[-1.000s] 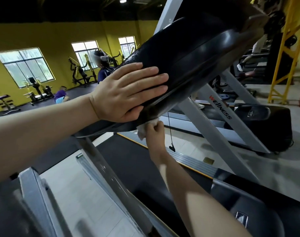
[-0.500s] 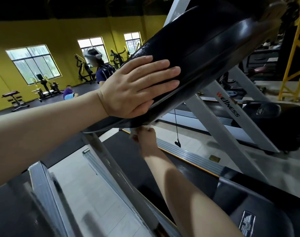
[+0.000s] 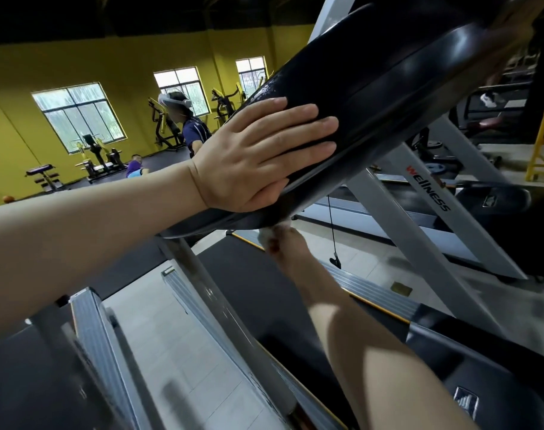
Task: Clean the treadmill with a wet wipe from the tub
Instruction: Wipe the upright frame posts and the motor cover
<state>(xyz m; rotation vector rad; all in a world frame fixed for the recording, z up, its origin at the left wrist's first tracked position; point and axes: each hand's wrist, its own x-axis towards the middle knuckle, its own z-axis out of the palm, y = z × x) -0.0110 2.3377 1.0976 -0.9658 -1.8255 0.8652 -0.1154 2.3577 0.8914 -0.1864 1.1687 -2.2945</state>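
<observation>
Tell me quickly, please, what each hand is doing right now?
Left hand: open, fingers straight, pressed flat on the black treadmill console.
Right hand: closed, gripping the white wet wipe against the console's underside.

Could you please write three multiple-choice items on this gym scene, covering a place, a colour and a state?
1. Where is the wipe?
A. on the floor
B. under the console's lower edge
C. on the belt

2. What colour is the far wall?
A. yellow
B. white
C. blue

3. How does the left hand lie?
A. clenched in a fist
B. flat on the console
C. hanging free

Answers: 1 B, the right hand holds the wipe up against the underside; 2 A, yellow surrounds the windows; 3 B, its fingers lie straight on the black surface.
</observation>
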